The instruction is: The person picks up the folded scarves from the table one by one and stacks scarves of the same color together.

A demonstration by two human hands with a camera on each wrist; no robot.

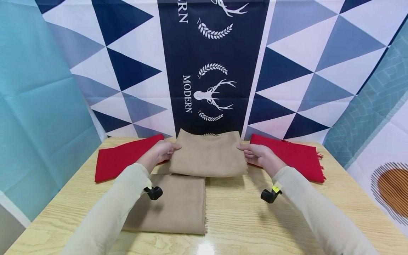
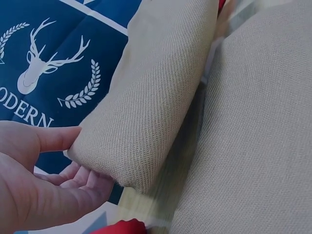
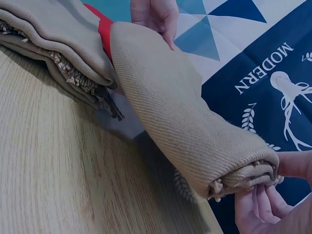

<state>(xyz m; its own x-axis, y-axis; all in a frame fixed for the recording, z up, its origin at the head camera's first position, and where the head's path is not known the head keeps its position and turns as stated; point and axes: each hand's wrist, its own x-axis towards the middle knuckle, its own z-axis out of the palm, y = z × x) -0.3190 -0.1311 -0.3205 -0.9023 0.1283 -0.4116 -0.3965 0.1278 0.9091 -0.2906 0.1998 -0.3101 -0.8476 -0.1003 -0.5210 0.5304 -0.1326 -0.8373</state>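
A folded beige scarf (image 1: 208, 156) with short fringe hangs between both hands, lifted above the far part of the table. My left hand (image 1: 162, 150) pinches its left edge, thumb on top and fingers beneath, as the left wrist view shows closely. At the opposite edge my right hand (image 1: 259, 156) pinches the stacked layers, whose fringed ends (image 3: 243, 178) show in the right wrist view. A second folded beige scarf (image 1: 178, 212) lies flat on the table, nearer and to the left, its fringe facing right. The left forearm covers part of it.
One folded red cloth (image 1: 118, 159) lies at the table's back left, partly behind the left arm. Another red cloth (image 1: 296, 157) with fringe lies at the back right. A patterned hanging with deer prints (image 1: 210, 63) stands behind the wooden table (image 1: 236, 216).
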